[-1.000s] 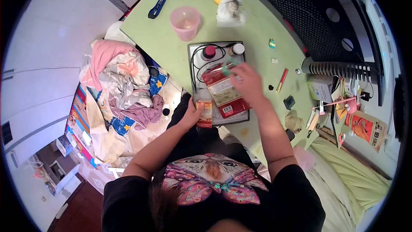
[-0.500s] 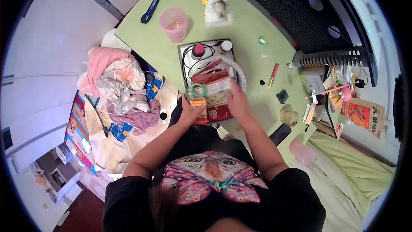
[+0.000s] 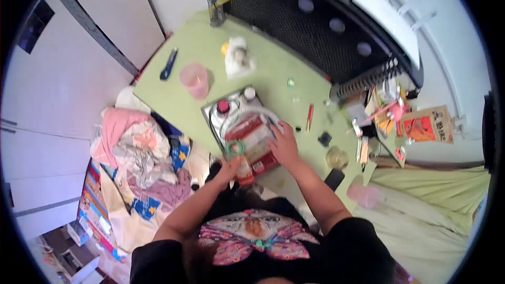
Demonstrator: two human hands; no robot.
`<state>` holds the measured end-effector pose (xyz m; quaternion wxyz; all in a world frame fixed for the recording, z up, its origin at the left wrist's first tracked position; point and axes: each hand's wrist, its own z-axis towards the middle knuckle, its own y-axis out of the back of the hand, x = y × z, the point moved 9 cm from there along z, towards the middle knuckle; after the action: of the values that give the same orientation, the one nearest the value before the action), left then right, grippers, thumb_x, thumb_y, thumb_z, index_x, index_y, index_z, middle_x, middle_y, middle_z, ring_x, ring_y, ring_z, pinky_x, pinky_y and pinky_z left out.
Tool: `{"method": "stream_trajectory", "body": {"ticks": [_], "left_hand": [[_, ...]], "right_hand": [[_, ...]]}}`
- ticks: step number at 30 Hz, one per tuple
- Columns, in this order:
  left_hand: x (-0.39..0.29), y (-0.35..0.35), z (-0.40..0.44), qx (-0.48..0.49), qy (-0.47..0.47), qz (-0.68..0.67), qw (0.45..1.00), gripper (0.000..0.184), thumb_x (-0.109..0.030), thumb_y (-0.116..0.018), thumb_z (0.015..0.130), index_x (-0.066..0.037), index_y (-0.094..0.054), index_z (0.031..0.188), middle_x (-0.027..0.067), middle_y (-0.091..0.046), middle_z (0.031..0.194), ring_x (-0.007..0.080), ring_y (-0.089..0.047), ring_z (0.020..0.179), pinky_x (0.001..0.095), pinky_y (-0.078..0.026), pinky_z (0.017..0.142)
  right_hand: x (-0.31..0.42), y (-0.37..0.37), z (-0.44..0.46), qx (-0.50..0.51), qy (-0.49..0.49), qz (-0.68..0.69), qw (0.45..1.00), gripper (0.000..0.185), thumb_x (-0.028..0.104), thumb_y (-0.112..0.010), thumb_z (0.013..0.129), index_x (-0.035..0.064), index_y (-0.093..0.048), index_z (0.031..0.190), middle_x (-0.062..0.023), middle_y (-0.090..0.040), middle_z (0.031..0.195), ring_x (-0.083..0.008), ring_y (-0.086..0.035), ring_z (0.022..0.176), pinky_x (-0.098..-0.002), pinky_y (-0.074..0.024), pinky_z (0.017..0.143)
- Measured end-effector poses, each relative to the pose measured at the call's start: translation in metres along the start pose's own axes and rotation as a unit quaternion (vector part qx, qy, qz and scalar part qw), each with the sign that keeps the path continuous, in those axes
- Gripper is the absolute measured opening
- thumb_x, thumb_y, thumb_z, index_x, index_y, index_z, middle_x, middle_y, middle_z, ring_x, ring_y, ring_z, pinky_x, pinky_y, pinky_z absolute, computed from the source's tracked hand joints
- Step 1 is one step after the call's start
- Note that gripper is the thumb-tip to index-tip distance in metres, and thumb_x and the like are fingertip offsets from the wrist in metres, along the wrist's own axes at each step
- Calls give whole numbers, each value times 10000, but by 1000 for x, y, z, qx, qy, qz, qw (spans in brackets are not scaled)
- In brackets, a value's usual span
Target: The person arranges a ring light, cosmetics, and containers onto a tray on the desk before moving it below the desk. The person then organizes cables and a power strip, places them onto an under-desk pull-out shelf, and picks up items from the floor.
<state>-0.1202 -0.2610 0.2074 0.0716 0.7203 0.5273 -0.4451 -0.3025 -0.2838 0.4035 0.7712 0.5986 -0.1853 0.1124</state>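
My left hand [image 3: 229, 169] is closed on a small orange and red box [image 3: 244, 171] at the near edge of a tray [image 3: 213, 122]. A green ring [image 3: 235, 148] rests just above the box, beside my fingers. My right hand [image 3: 283, 145] is at the right side of a red packet [image 3: 264, 161], its fingers around a small whitish item [image 3: 266, 121] that is blurred. The packet lies over a white round plate on the tray. A bottle with a pink cap [image 3: 223, 106] and a white-capped bottle [image 3: 249, 93] stand at the tray's far side.
A pink cup [image 3: 195, 81], a blue cutter [image 3: 169, 64] and a white crumpled bag [image 3: 239, 59] are farther back on the green table. A red tube [image 3: 310, 118], a glass bowl [image 3: 336, 158] and a phone [image 3: 334, 179] lie to the right. Bedding [image 3: 142, 144] is piled left.
The green ring has gone from my right hand to beside the box at my left hand. My right hand has moved down to the packet's right side. The camera view has tilted upward.
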Motion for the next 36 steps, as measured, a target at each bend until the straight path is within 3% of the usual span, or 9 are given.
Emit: {"method": "stream_trajectory", "body": {"ticks": [3,4,12,20,24,26,33,35,36], "left_hand": [[-25,-1,-17,-4,-30,62,998,782,-513,-468,816,-63,-78,1323,129,-417,1178,215,-500,950,331,-463,694],[-28,-1,-24,30,42,105,993,842,-535,-470,803,-88,5,1335,140,-401,1193,223,-488,951,325,-468,671],[-30,13,-46,93,141,130,977,839,-587,-452,780,-115,-55,1349,168,-392,1225,256,-534,927,360,-421,798],[-42,40,-35,85,93,83,989,758,-442,-511,823,-22,-133,1329,122,-472,1106,195,-541,895,293,-436,747],[-56,60,-42,48,88,38,994,716,-382,-532,829,11,-173,1309,100,-491,1056,156,-536,852,262,-441,698],[-51,73,-37,28,58,9,998,655,-369,-530,833,-8,-237,1295,80,-496,1042,144,-529,821,259,-442,687],[-34,110,-31,1,47,71,996,553,-355,-536,831,-22,-347,1230,91,-532,984,166,-554,757,291,-459,648],[-53,112,-34,-29,-4,133,991,484,-290,-529,841,-7,-371,1200,86,-561,880,153,-555,711,277,-458,626],[-65,108,-37,-45,-27,141,989,439,-269,-523,846,-3,-401,1172,77,-567,838,139,-550,705,268,-454,628]], "right_hand": [[29,81,43,-80,48,67,993,343,99,-639,690,26,-543,1012,-164,-459,1078,-309,-483,981,-360,-422,803],[40,111,60,-108,71,69,989,315,86,-637,692,24,-549,987,-156,-478,1044,-302,-501,941,-352,-426,787],[127,279,187,-263,227,20,938,240,44,-635,693,1,-544,911,-144,-533,942,-290,-524,895,-328,-423,783],[85,356,390,-401,129,-131,898,375,315,-629,703,63,-582,978,-164,-555,951,-319,-512,907,-384,-405,800],[59,338,439,-321,-74,-219,918,539,539,-513,737,136,-558,1091,-188,-494,1091,-344,-440,1054,-435,-387,864],[56,337,448,-306,-81,-236,919,620,622,-475,712,155,-554,1112,-195,-478,1120,-350,-428,1072,-439,-401,853],[47,342,459,-231,-24,-316,920,674,645,-439,714,54,-581,1004,-202,-586,956,-354,-543,921,-403,-430,782],[84,348,412,-329,1,-214,920,430,407,-612,716,33,-601,928,-217,-602,847,-339,-585,794,-408,-440,739],[75,355,406,-351,-11,-178,919,435,416,-610,709,16,-604,881,-212,-605,814,-351,-582,770,-404,-448,693]]}}
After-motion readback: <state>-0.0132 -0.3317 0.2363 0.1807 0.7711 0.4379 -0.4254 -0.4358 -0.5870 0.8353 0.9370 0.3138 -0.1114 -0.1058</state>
